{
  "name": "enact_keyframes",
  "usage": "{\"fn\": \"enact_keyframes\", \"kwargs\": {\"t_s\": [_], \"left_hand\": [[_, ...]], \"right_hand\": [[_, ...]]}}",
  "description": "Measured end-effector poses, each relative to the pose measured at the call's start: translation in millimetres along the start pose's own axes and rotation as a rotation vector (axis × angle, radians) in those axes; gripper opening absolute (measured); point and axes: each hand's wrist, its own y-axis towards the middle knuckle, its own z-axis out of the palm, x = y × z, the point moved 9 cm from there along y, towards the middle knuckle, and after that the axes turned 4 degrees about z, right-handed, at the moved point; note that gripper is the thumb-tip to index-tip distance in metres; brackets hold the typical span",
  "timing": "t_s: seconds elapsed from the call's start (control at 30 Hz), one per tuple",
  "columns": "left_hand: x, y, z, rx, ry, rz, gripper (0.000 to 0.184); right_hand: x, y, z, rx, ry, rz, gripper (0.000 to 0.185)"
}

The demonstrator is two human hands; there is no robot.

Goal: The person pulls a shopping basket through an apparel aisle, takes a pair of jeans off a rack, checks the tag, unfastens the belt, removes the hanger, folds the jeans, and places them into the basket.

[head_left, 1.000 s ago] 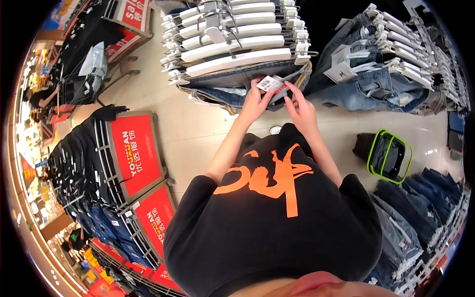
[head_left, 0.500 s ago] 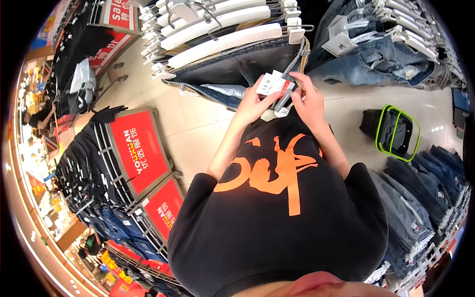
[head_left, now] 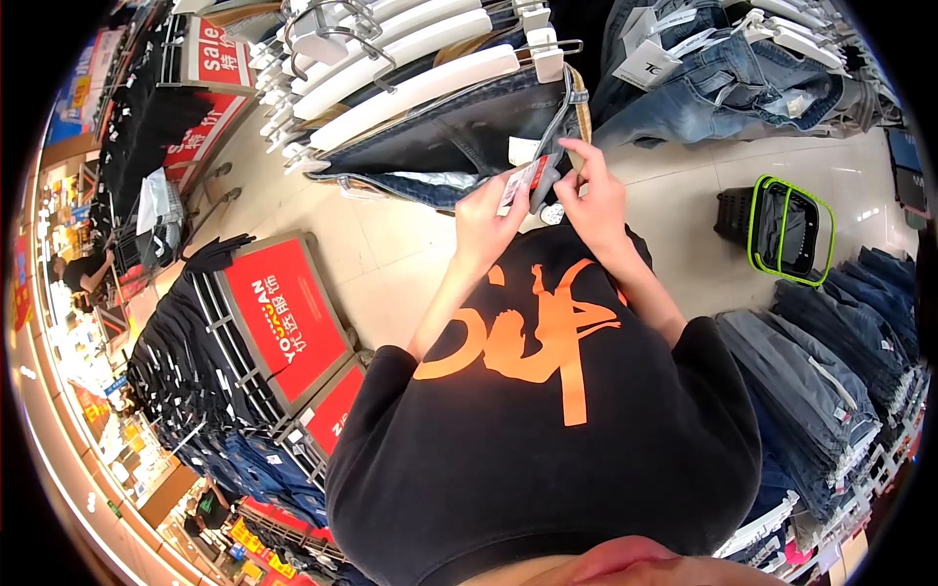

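Perhaps tugging could tear the white-and-red paper tag (head_left: 518,184) my left hand (head_left: 482,227) pinches; whether my right hand (head_left: 598,211) grips is unclear.

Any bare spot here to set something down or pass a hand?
Floor is bare between the red sign and front hanging jeans, and again between the right forearm and green-rimmed basket. Crowded: white hangers, lower-right jeans, and around both hands, left and right, at the tag.
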Motion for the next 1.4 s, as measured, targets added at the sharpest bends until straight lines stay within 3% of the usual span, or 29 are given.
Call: {"fn": "enact_keyframes", "kwargs": {"t_s": [0.07,0.1,0.23,0.37,0.47,0.7,0.8,0.87,0.9,1.03,1.17,1.27,1.4], "left_hand": [[7,0,10,0.093,0.058,-0.046,0.014],[3,5,12,0.103,0.053,-0.048,0.015],[-6,21,22,0.202,0.148,0.063,0.018],[-12,31,41,0.407,0.360,0.090,0.026],[-10,36,50,0.476,0.423,0.052,0.031],[4,48,63,0.522,0.419,-0.015,0.033],[9,48,68,0.620,0.386,-0.039,0.033],[15,47,77,0.742,0.301,-0.089,0.034],[17,45,80,0.802,0.258,-0.114,0.035],[16,42,79,0.807,0.119,-0.168,0.041],[14,32,57,0.659,0.124,-0.117,0.054],[13,22,47,0.515,0.158,-0.072,0.054],[21,15,44,0.367,0.236,0.043,0.029]], "right_hand": [[4,-3,-1,-0.013,-0.009,-0.014,0.039],[8,-6,0,-0.020,-0.055,-0.088,0.051],[-1,-15,1,-0.020,0.105,0.056,0.078],[-29,-16,22,0.148,0.555,0.352,0.065],[-43,-18,29,0.169,0.667,0.442,0.055],[-43,-14,14,0.072,0.430,0.379,0.044],[-60,-13,28,0.127,0.708,0.450,0.036],[-84,-13,38,0.177,0.872,0.645,0.025],[-84,-8,41,0.190,0.907,0.591,0.023],[-82,1,42,0.192,0.934,0.518,0.020],[-106,-17,56,0.253,1.110,0.752,0.015],[-139,-41,81,0.327,1.363,0.911,0.016],[-134,-58,99,0.560,1.243,1.061,0.022]]}}
